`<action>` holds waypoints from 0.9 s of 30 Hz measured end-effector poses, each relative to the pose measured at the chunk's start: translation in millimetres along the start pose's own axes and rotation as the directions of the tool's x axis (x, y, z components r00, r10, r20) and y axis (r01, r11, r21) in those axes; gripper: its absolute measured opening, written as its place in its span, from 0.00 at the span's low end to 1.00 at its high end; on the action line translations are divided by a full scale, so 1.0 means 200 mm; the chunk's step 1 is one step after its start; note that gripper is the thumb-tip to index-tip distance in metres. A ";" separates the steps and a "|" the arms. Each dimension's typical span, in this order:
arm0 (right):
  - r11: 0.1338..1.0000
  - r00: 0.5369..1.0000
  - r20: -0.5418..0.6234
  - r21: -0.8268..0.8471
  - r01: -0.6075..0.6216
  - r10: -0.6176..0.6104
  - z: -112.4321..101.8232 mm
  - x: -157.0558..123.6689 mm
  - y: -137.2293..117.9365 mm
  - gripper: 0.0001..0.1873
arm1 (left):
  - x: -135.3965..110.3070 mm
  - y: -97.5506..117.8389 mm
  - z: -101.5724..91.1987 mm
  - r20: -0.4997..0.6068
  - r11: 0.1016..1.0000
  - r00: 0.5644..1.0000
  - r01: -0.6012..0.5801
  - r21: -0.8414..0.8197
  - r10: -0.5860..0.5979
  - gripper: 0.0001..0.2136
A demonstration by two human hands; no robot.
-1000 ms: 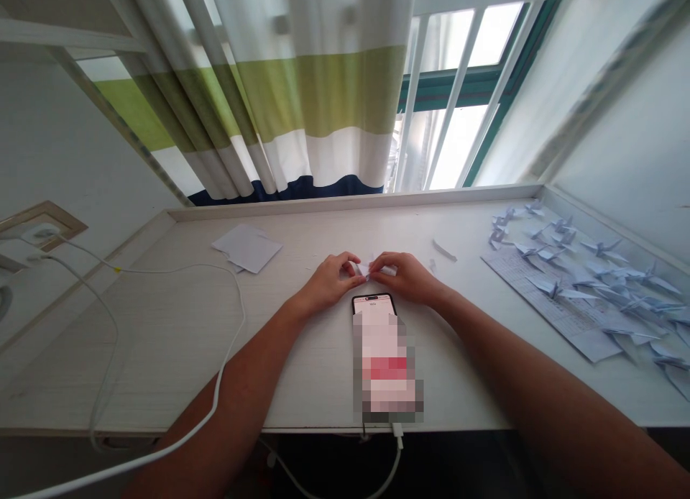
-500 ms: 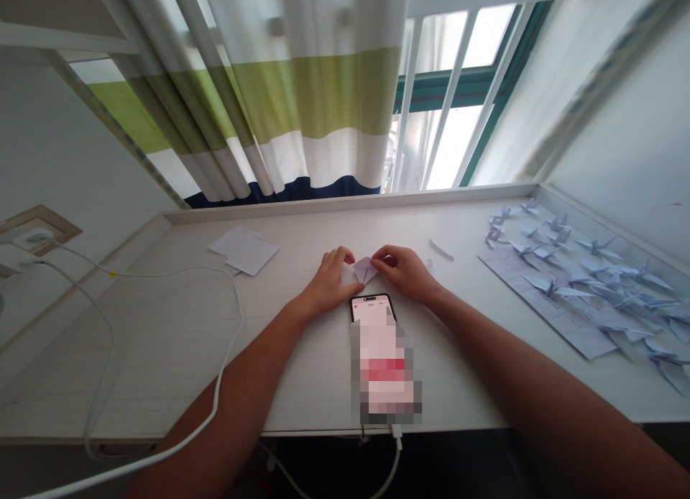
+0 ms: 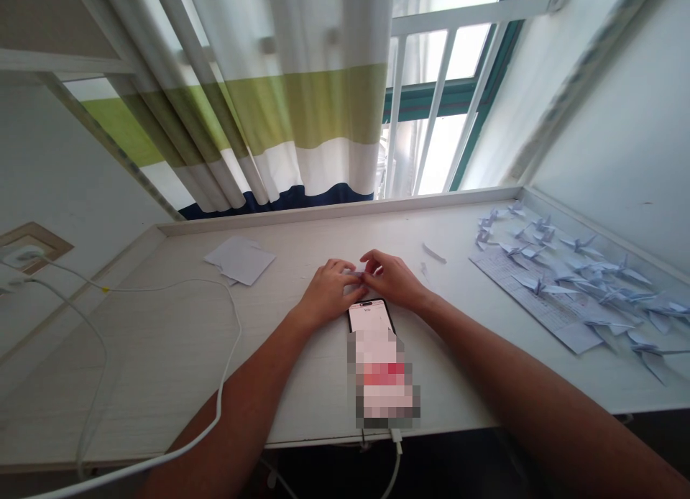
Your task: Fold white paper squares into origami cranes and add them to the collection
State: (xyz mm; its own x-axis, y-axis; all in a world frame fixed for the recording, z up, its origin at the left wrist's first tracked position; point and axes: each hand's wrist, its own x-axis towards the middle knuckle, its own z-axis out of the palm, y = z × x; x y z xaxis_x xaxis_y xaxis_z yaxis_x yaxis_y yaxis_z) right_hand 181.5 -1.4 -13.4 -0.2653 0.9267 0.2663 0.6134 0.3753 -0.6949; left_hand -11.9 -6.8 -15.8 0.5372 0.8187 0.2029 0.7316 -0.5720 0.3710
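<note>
L hand (image 3: 328, 292) & R hand (image 3: 389, 278) pinch small folded paper (image 3: 359, 272) btw fingertips, mostly hidden, just above phone (image 3: 369, 316) on white desk (image 3: 162, 355); paper cranes (image 3: 579, 245) on printed sheet (image 3: 539, 290) to R, loose paper (image 3: 241, 260) to L

The left hand (image 3: 328, 293) and right hand (image 3: 391, 278) are held close together, fingers curled, tips meeting at centre; both forearms (image 3: 253, 391) are extended forward and angled inward, wrists held low.
</note>
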 end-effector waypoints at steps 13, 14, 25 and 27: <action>0.994 0.996 -0.083 -0.095 -0.052 0.044 0.01 0.07 0.05 0.10 | -0.01 0.00 -0.04 -0.016 0.988 0.999 -0.043 0.148 0.046 0.13; 0.996 0.995 -0.095 -0.084 -0.015 0.007 0.01 0.07 0.05 0.09 | -0.01 -0.01 -0.04 -0.017 0.987 0.999 -0.045 0.155 0.048 0.13; 0.922 0.931 0.241 -0.208 0.326 -0.275 -0.13 0.04 0.06 0.19 | -0.03 -0.09 -0.07 0.035 0.999 0.999 -0.030 0.041 0.028 0.15; 0.934 0.937 0.246 -0.195 0.298 -0.248 -0.14 0.04 0.08 0.20 | -0.03 -0.12 -0.07 0.049 1.000 0.999 -0.023 0.001 0.023 0.15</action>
State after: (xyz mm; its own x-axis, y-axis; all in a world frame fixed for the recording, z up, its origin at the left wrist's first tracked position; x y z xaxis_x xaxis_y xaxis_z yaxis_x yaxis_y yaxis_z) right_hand 210.0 12.1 -4.7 -0.5839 0.7701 0.2570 0.6392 0.6313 -0.4393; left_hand -38.2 1.6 -13.1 0.5736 0.8020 0.1666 0.7195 -0.5905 0.3655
